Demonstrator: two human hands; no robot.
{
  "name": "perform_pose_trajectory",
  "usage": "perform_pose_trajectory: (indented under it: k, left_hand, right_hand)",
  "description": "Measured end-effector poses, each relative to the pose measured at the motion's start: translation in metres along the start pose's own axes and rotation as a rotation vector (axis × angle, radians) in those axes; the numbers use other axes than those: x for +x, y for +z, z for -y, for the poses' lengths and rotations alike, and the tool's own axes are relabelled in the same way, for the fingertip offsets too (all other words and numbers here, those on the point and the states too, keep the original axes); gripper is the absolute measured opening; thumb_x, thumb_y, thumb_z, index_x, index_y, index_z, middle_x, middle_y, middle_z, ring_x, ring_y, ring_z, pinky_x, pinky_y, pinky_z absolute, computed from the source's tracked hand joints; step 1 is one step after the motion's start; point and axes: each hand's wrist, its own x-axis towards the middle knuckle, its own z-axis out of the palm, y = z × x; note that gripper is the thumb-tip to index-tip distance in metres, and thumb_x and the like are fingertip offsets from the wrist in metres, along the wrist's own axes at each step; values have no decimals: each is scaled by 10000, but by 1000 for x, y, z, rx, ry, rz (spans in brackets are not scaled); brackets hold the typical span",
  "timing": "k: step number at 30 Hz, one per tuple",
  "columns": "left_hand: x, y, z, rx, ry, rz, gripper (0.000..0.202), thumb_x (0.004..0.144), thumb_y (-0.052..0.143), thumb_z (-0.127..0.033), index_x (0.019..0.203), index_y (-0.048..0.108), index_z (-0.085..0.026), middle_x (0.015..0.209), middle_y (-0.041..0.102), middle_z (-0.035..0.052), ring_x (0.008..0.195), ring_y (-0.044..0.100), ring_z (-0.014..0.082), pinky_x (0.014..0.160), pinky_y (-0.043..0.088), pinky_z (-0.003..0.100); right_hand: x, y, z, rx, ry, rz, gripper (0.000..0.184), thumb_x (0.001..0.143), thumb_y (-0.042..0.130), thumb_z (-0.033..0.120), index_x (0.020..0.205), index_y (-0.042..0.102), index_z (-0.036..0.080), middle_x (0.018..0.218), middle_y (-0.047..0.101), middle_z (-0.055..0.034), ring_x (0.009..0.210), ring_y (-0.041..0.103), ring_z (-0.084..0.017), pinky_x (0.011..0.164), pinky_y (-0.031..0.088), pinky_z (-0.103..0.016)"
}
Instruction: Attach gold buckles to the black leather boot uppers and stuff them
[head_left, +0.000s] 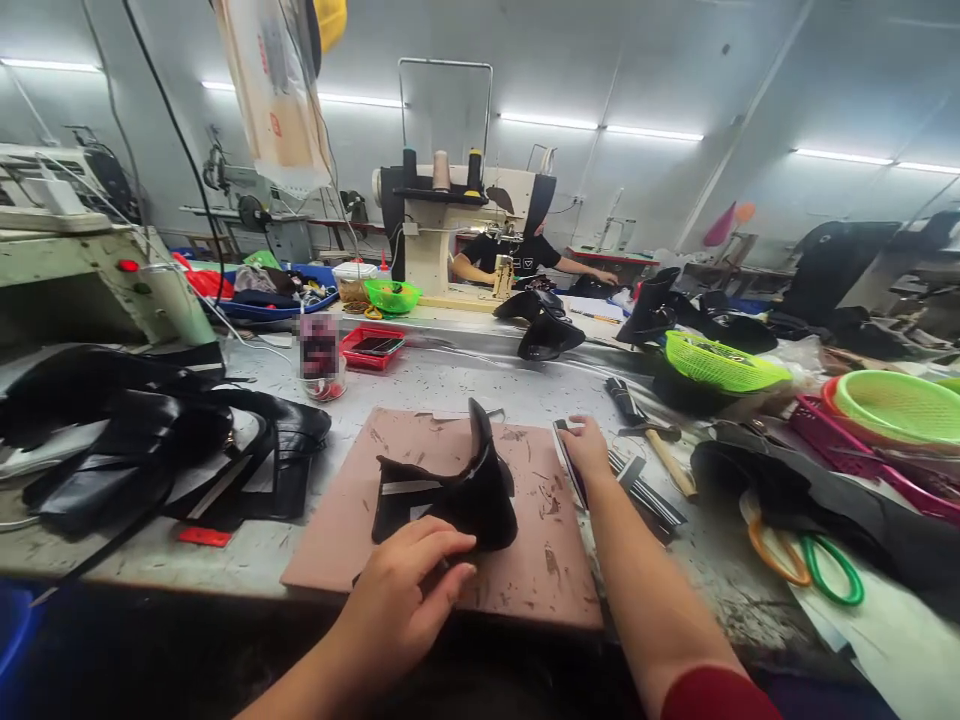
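Observation:
A black shoe upper (480, 500) stands partly upright on a worn pinkish cutting board (551, 540). A pale strip runs along its left part. My left hand (412, 590) is at its near edge, with thumb and index finger apart; whether it touches the upper is hard to tell. At the board's right edge, my right hand (589, 450) has its fingers bent round a thin dark strip with a white edge (571, 468). Beside that hand lie several black-and-white strips (645, 497), partly hidden by my forearm.
A hammer (670, 460) lies to the right, near green-and-orange-handled scissors (831, 568) and a green basket (720, 362). Black leather pieces (150, 440) pile up at left. A red tray (373, 346) sits behind the board. Beyond stands a sewing machine (420, 235) with a person behind it.

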Motion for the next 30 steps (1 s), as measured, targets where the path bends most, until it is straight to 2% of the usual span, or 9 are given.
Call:
perform_pose_trajectory:
  k: [2,4,5,7,10,13,18,26,30]
  left_hand:
    - [3,-3,1,-113,-146,13,181,807,514,-242,912,654,-195,832,656,47,731,611,157,660,515,258]
    - [8,-3,1,-261,-308,44,198,804,518,-288,912,640,-176,805,643,46,695,597,152,590,496,242]
    - [11,-2,1,-347,-377,70,217,801,519,-317,912,629,-167,802,632,46,677,589,146,542,478,225]
    - [16,3,0,-523,-477,141,255,792,519,-372,888,607,-153,776,601,37,630,567,130,443,421,184]
    - [18,12,-1,-700,-554,187,258,757,551,-401,777,564,-144,635,534,-5,527,502,96,376,346,150]
    - [11,16,-3,-818,-634,182,267,713,598,-403,688,514,-150,484,460,-53,394,379,50,344,263,140]
    - [-11,20,-2,-1085,-791,187,286,655,632,-383,604,468,-154,444,441,-60,357,325,26,332,175,142]
    - [-29,20,-9,-1144,-894,167,233,628,622,-322,597,467,-151,403,408,-81,348,303,15,341,175,134]
    - [-30,14,-9,-1171,-913,177,271,604,647,-347,644,458,-157,503,496,-50,417,458,45,349,235,123]
  right_hand:
    - [-31,1,9,122,-109,84,289,849,453,209,1133,402,186,934,605,-31,728,616,-140,671,493,-282]
    - [-70,-1,15,228,-228,180,248,802,498,230,1040,429,227,874,595,14,607,588,-116,564,480,-250]
    - [-90,-2,18,363,-394,248,203,775,520,225,969,459,220,829,588,11,593,573,-119,535,466,-245]
    - [-124,-7,24,458,-649,330,97,755,568,244,831,516,215,768,584,6,650,570,-131,578,467,-246]
    - [-154,-13,31,409,-826,377,43,769,593,226,754,557,208,701,591,1,662,569,-136,613,475,-250]
    - [-168,-12,33,327,-947,302,36,795,574,191,764,574,210,731,598,-12,666,583,-136,596,490,-245]
    - [-190,-5,31,128,-1207,24,106,830,509,134,790,572,210,918,612,-75,783,604,-172,668,513,-297]
    - [-207,2,27,169,-1142,211,108,844,468,125,774,506,198,932,587,-79,838,587,-171,712,510,-295]
    - [-207,1,20,525,-942,412,151,890,461,301,763,458,218,989,601,-76,942,597,-200,801,508,-352]
